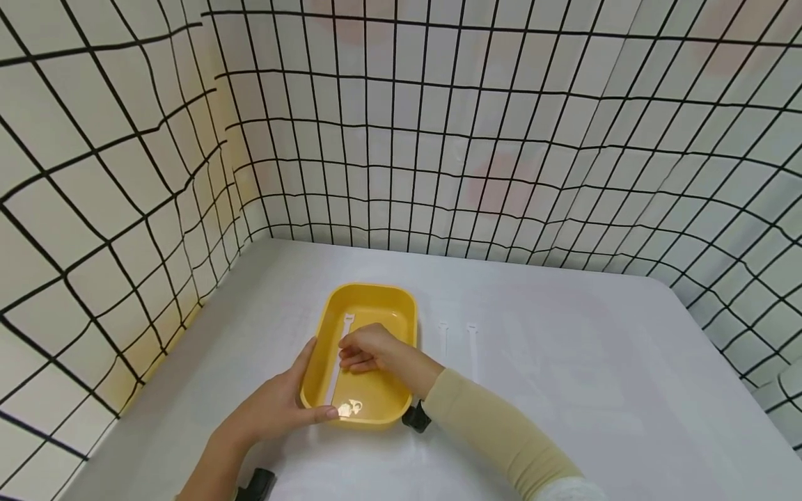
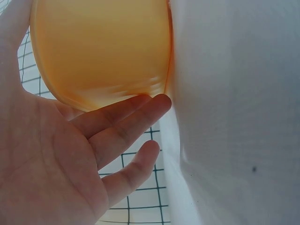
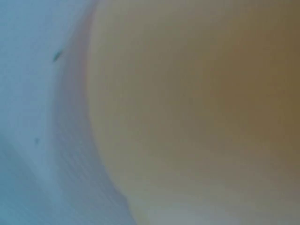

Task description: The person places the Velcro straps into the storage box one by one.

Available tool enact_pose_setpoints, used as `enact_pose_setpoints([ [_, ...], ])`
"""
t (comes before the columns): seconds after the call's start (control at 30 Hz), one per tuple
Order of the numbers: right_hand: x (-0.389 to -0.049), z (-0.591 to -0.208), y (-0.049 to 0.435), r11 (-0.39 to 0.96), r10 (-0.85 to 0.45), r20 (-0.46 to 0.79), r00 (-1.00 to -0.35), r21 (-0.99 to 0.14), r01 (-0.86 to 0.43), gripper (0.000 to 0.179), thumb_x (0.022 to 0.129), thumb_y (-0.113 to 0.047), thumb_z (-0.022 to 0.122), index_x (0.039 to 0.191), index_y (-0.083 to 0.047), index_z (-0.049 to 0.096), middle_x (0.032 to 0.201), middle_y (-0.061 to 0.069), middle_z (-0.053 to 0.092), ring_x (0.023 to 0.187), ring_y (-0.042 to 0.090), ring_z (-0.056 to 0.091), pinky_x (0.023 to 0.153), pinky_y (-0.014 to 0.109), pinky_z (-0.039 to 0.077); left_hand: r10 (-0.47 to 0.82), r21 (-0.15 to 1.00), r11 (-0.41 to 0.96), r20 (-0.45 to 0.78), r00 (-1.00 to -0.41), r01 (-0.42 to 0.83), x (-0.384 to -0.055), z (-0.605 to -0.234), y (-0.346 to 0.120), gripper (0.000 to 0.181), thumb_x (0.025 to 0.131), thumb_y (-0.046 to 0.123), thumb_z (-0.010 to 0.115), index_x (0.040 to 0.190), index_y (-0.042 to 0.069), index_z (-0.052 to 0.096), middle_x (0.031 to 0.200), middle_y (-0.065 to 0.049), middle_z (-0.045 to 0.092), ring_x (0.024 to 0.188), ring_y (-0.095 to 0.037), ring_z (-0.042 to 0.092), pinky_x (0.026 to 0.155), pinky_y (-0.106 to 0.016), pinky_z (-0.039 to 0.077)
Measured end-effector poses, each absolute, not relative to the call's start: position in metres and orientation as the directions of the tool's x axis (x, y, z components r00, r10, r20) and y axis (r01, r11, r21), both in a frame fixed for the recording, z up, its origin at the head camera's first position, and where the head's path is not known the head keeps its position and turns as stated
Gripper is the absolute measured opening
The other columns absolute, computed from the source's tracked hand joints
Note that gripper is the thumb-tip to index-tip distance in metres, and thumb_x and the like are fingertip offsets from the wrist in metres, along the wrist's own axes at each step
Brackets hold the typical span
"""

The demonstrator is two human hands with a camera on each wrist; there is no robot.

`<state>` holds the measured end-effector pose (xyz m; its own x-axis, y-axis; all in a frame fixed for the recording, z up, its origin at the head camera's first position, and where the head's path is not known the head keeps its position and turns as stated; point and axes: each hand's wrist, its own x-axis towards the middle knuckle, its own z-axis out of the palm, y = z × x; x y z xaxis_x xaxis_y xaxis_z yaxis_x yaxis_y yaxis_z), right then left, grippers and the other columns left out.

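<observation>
Left hand (image 1: 278,403) grips the yellow oblong plastic tray (image 1: 379,400), right hand (image 1: 370,348) — pinch unclear — seemingly positions the slim white strip (image 1: 333,386), next needing steadiness.

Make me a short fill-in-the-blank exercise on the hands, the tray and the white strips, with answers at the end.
1. The left hand holds the edge of a tray whose color is ____.
2. The right hand has its fingertips at a white strip lying inside the ____.
3. To the right of the tray, the number of white strips showing on the table is ____.
4. In the head view, the mesh beyond the table is colored ____.

Missing words: yellow; tray; two; black.
</observation>
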<state>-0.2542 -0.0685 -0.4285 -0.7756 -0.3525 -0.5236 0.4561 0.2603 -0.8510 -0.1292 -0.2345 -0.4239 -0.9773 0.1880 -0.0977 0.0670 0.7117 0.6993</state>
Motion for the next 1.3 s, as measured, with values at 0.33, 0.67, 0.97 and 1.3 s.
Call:
enact_pose_setpoints([
  [0.33,-0.25,-0.417,-0.055,0.182,-0.396,-0.487,-0.778,-0.873,0.453,0.013,0.089,-0.01,0.067,0.096,0.001,0.066,0.079,0.009,0.068,0.063,0.017,0.067,0.062,0.029,0.056,0.183,0.695,0.715,-0.085,-0.98,0.073,-0.127,-0.429,-0.234,0.116,0.076,0.058,0.076,0.158,0.017,0.004,0.141,-0.023,0.047,0.115,-0.032,0.056,0.091,-0.055,0.045],
  [0.67,-0.244,-0.389,-0.026,0.059,-0.455,-0.401,-0.795,-0.904,0.423,0.032,0.093,-0.014,0.062,0.115,0.009,0.062,0.086,0.008,0.065,0.071,0.017,0.067,0.068,0.027,0.055,0.182,0.701,0.709,-0.079,-0.98,0.075,-0.127,-0.428,-0.235,0.116,0.077,0.056,0.077,0.158,0.017,0.005,0.142,-0.023,0.046,0.114,-0.033,0.055,0.09,-0.056,0.045],
  [0.97,-0.245,-0.38,0.008,-0.07,-0.447,-0.368,-0.815,-0.895,0.441,0.03,0.092,-0.014,0.063,0.112,0.008,0.061,0.085,0.008,0.064,0.074,0.02,0.066,0.068,0.027,0.055,0.177,0.703,0.708,-0.087,-0.98,0.066,-0.128,-0.427,-0.236,0.117,0.076,0.055,0.078,0.158,0.017,0.004,0.14,-0.022,0.049,0.106,-0.027,0.056,0.088,-0.052,0.046],
  [1.3,-0.242,-0.378,0.055,-0.086,-0.403,-0.318,-0.858,-0.92,0.382,0.018,0.093,-0.014,0.061,0.103,0.001,0.064,0.087,0.007,0.063,0.074,0.02,0.065,0.073,0.031,0.055,0.186,0.7,0.711,-0.097,-0.978,0.066,-0.128,-0.426,-0.235,0.117,0.076,0.057,0.076,0.158,0.02,0.002,0.143,-0.022,0.046,0.117,-0.034,0.053,0.093,-0.059,0.042],
])
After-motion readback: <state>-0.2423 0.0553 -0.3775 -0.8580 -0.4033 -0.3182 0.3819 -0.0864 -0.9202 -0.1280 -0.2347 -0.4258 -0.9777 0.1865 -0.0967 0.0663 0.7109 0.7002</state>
